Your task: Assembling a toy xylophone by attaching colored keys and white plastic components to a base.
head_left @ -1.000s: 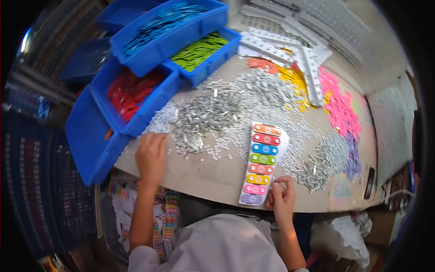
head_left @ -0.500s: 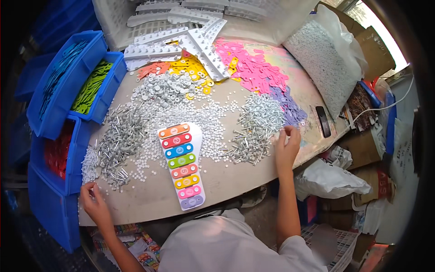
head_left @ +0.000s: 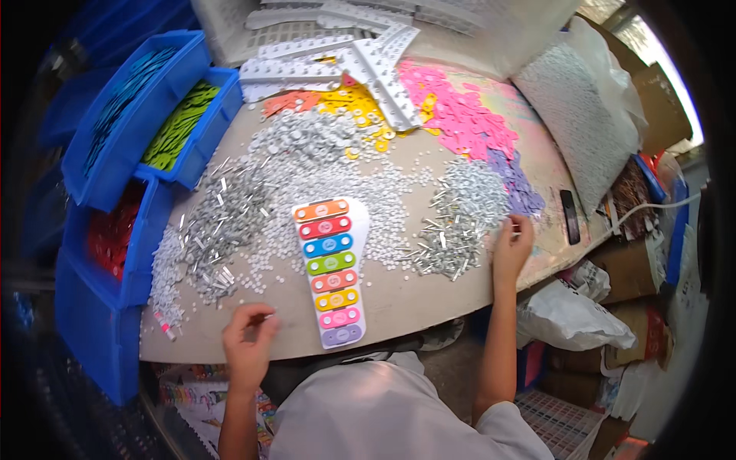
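Observation:
A toy xylophone [head_left: 330, 270] with several coloured bars on a white base lies lengthwise in the middle of the table [head_left: 414, 295]. My left hand [head_left: 249, 343] hovers at the table's near edge, left of the xylophone, fingers curled with thumb and fingertips pinched; whether something small is in them I cannot tell. My right hand [head_left: 512, 244] rests on the table at the right, fingertips in a heap of small metal pins [head_left: 460, 222]. A larger heap of metal pins [head_left: 222, 226] and scattered white round bits [head_left: 383, 199] lie around the xylophone.
Blue bins at the left hold blue strips [head_left: 126, 100], green strips [head_left: 180, 126] and red strips [head_left: 111, 238]. White plastic frames [head_left: 337, 61], yellow, orange, pink [head_left: 460, 115] and purple pieces lie at the back. A dark phone [head_left: 570, 217] lies at the right edge, bags and boxes [head_left: 571, 318] beyond.
The view swung right and then settled closer. My left hand has come in from the table's left corner toward the xylophone's near end; my right hand stays at the right pin heap.

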### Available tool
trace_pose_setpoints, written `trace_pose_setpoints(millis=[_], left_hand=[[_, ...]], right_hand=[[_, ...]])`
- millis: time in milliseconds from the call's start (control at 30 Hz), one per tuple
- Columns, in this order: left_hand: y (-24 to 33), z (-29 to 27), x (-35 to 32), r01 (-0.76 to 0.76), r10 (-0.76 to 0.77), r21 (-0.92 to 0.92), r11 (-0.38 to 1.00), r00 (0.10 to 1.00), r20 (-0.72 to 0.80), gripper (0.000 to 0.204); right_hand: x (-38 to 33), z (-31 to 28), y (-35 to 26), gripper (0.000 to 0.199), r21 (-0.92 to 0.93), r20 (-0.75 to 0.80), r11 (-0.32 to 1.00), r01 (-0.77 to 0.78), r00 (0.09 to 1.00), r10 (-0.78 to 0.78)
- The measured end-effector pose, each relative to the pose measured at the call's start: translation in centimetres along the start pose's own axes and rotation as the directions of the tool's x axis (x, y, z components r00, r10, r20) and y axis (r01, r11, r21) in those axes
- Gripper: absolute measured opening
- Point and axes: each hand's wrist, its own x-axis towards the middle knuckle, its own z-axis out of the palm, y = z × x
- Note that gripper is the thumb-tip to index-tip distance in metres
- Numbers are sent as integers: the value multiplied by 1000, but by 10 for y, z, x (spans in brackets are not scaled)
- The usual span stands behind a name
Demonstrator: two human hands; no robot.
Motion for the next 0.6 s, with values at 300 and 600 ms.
trace_pose_setpoints(millis=[300, 600], left_hand=[[4, 22, -9, 533, -242, -431, 728, 788, 566, 14], [-3, 28, -17, 613, -300, -377, 694, 722, 623, 11]], right_hand=[[-79, -29, -172, 8, 493, 576, 795, -354, 818, 7], [-121, -35, -205, 10, 263, 961, 466, -845, 272, -50]])
